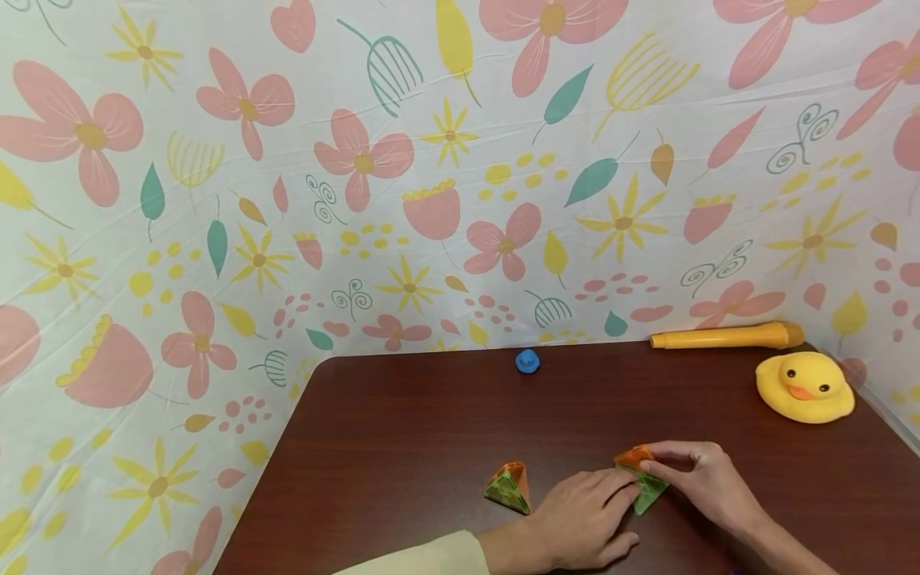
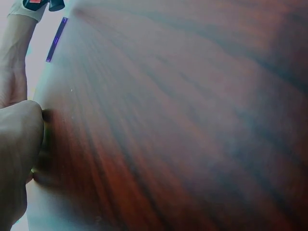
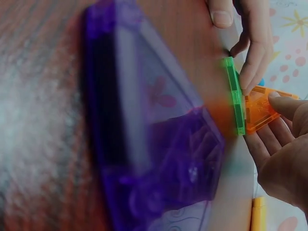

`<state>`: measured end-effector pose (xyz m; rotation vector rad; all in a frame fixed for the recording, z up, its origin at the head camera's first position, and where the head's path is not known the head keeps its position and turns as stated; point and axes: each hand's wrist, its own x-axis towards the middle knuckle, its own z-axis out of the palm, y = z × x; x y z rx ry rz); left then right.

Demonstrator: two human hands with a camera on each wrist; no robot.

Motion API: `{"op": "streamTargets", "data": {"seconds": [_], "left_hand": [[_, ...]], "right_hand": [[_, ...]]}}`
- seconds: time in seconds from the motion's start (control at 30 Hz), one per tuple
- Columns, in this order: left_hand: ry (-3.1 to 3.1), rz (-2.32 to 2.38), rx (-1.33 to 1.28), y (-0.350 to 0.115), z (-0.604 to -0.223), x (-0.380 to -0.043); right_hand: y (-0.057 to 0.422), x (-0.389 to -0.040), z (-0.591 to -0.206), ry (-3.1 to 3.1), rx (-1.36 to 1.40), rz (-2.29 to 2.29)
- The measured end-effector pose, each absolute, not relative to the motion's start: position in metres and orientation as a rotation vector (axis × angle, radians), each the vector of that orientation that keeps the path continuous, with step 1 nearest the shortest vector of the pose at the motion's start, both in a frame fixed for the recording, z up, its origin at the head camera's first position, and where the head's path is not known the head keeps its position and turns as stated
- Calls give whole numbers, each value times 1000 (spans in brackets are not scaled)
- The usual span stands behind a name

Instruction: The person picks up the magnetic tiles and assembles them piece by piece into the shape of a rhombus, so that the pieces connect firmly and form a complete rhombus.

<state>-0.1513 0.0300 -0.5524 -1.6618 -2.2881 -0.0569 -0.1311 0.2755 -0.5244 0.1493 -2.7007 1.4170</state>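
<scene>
My right hand (image 1: 707, 483) pinches a translucent orange magnetic tile (image 3: 262, 109) between thumb and fingers. Against its edge stands a translucent green magnetic tile (image 3: 235, 96), lying flat on the table in the head view. My left hand (image 1: 582, 511) stretches its fingers to the green tile, and the fingertips touch it where the two tiles meet. Left of that hand sits a small pointed piece (image 1: 509, 487) of green and orange tiles. In the left wrist view, only part of the left hand (image 2: 19, 139) shows at the left edge, hiding the tiles.
A purple translucent tile (image 3: 159, 139) lies close to the right wrist camera, near the front edge. Along the back of the dark wooden table (image 1: 417, 415) are a small blue duck (image 1: 528, 362), a yellow-orange stick (image 1: 726, 336) and a yellow duck (image 1: 805, 388). Flowered cloth hangs behind.
</scene>
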Motion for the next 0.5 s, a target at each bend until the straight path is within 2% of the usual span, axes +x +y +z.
{"op": "streamTargets", "data": {"seconds": [0.5], "left_hand": [[-2307, -27, -1665, 30, -551, -151]], "right_hand": [[277, -129, -526, -2713, 190, 1347]]}}
